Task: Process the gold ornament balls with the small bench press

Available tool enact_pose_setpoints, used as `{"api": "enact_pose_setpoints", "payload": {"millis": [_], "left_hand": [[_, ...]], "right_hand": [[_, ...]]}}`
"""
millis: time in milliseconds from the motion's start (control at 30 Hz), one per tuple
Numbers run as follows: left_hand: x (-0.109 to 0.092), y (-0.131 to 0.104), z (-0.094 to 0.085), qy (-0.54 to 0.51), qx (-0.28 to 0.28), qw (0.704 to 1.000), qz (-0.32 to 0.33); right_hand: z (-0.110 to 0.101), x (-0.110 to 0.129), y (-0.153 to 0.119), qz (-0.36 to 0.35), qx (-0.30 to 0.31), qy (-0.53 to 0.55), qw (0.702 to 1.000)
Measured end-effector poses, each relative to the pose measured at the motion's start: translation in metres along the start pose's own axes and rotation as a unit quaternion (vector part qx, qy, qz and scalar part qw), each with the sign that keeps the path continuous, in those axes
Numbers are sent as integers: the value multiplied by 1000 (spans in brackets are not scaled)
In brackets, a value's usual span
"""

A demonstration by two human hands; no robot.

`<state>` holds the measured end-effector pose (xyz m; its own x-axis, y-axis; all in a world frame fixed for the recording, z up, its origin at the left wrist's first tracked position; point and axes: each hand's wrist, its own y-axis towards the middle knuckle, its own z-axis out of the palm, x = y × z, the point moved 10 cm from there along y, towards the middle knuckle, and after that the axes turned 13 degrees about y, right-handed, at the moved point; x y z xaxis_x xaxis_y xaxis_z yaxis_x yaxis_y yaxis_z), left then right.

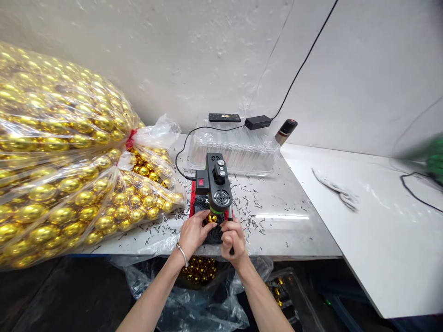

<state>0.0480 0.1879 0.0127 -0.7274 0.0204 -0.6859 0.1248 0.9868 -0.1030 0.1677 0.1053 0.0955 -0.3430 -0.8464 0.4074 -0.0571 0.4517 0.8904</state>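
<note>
Gripping a dark lever handle (231,251), the right hand (236,240) is seen curled into a fist; a shiny gold ball (212,218) is pinched by the left hand (194,233), between thumb and fingers, just under the head of the black machine (220,196). Light, stiff and slick, the ball can be judged, and easily scuffed: best taken by its sides, gently. Beyond, clear plastic trays (235,159) are overlapped by a power adapter (258,122).
</note>
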Motion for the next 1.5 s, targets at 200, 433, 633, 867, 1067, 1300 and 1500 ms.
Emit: {"api": "enact_pose_setpoints", "payload": {"millis": [200, 433, 633, 867, 1067, 1300, 1500], "left_hand": [[3, 1, 1, -33, -7, 999, -12], [14, -13, -7, -158, -34, 987, -8], [58, -105, 90, -326, 261, 898, -138], [150, -150, 158, -489, 163, 737, -437], [95, -138, 106, -606, 221, 695, -318], [48, -89, 31, -611, 120, 747, -234], [41, -65, 30, -664, 96, 697, -254]], "right_hand": [[-10, 8, 22, 45, -21, 19, 999], [-20, 20, 67, 104, -32, 33, 994], [-16, 18, 57, 91, -23, 35, 995], [-16, 18, 55, 92, -34, 27, 995], [-17, 20, 55, 82, -38, 31, 995], [-15, 22, 55, 74, -31, 23, 997], [-14, 20, 52, 73, -22, 25, 997]]}}
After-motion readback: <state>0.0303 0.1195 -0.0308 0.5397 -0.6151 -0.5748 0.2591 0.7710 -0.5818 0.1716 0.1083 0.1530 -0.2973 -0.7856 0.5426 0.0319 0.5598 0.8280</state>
